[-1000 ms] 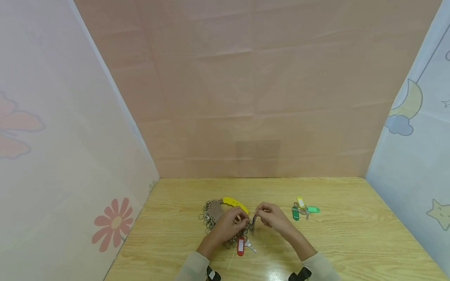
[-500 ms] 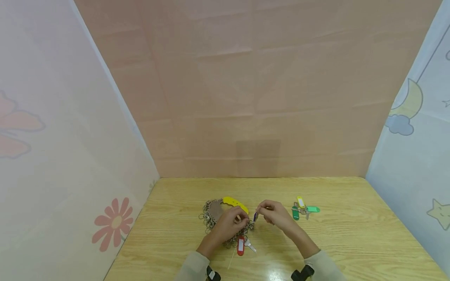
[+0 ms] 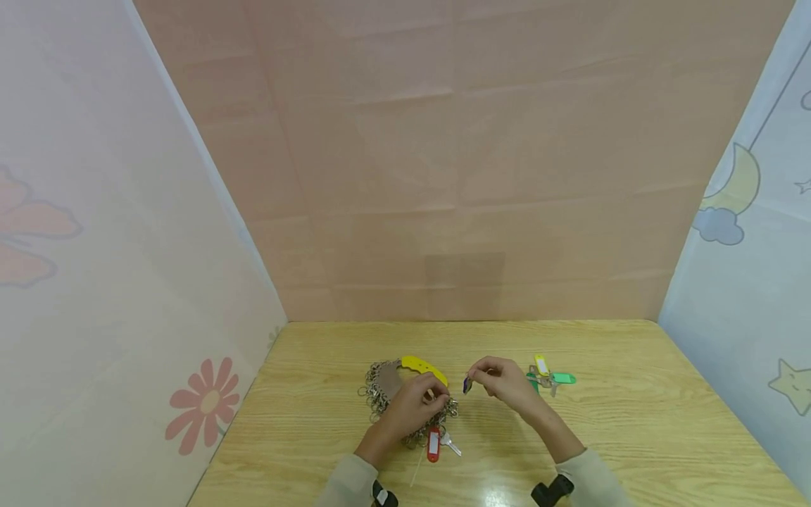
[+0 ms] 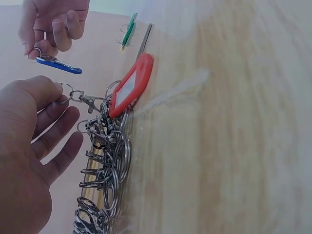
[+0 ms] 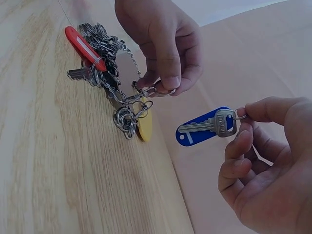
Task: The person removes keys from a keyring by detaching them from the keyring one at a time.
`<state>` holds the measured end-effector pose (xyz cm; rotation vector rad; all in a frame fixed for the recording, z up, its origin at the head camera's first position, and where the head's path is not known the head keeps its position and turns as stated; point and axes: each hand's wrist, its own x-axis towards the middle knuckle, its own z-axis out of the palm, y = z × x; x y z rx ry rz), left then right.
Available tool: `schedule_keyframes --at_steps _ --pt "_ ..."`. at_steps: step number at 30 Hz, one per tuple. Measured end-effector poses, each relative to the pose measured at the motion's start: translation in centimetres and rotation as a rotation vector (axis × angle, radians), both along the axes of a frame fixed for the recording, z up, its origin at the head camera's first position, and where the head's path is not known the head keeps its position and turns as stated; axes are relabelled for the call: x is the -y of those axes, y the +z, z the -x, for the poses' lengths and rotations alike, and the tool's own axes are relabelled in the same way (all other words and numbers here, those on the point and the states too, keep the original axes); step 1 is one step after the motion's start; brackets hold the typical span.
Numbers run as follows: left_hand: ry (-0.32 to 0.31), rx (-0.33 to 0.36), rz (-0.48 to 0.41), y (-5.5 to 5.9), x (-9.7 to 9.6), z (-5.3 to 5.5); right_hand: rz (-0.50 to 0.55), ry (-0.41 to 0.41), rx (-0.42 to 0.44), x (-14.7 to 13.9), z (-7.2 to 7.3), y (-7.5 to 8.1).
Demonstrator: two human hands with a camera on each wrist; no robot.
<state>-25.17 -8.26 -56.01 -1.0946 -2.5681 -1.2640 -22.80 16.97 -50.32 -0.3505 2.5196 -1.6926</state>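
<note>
My left hand (image 3: 410,407) pinches a small metal split ring (image 4: 71,90) that hangs on a swivel clasp (image 4: 88,100). This clasp belongs to a curved brown plate (image 3: 388,380) with a yellow handle (image 3: 423,367) and a fringe of metal clasps and rings. To its right, my right hand (image 3: 503,384) holds up a silver key (image 5: 225,124) and a blue key tag (image 5: 201,136), thumb and index finger pinching their shared ring (image 5: 239,115). A gap separates the blue tag from the left hand's ring. A red key tag (image 3: 434,443) with a key (image 3: 450,443) hangs at the plate's near side.
At the right on the wooden table (image 3: 633,422) lie several keys with a light green tag (image 3: 563,378), a yellow tag (image 3: 541,364) and a darker green one, partly behind the right hand. A thin pale strip (image 3: 416,470) lies near the red tag. Walls enclose the table.
My right hand has moved right and slightly up, carrying the blue-tagged key away from the clasps. The left hand keeps its place and its pinch.
</note>
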Motion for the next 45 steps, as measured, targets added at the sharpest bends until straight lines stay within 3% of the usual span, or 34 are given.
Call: schedule_keyframes --at_steps 13,38,45 --pt "0.022 0.021 -0.002 0.0 0.0 -0.1 0.011 -0.055 0.045 -0.7 -0.1 0.6" --pt "0.021 0.055 0.015 0.5 0.1 -0.3 -0.002 -0.109 0.051 -3.2 0.1 0.4" --pt "0.018 0.054 0.011 0.4 0.1 -0.2 -0.035 -0.117 0.013 -3.8 0.3 0.0"
